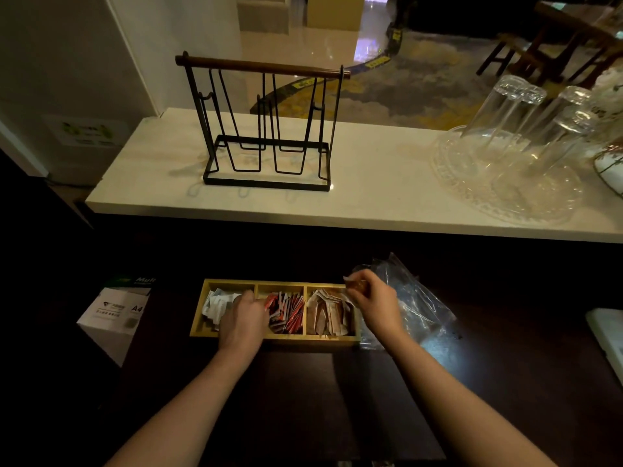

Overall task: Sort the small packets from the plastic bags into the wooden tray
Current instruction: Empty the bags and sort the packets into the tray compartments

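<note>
A wooden tray (229, 283) with three compartments lies on the dark lower counter. White packets (215, 303) fill its left compartment, red packets (288, 311) the middle one, brown packets (325, 313) the right one. My left hand (242, 320) rests over the divider between the left and middle compartments, its fingers down among the packets. My right hand (374, 301) hovers above the tray's right end and pinches a small brown packet (354, 283). A clear plastic bag (418, 308) lies crumpled just right of the tray.
A box of A4 paper (114, 315) stands left of the tray. On the white upper counter (371, 183) stand a black wire rack (266, 129) with a wooden bar and upturned glasses (515, 129) on a glass tray. A pale object (606, 332) sits at the right edge.
</note>
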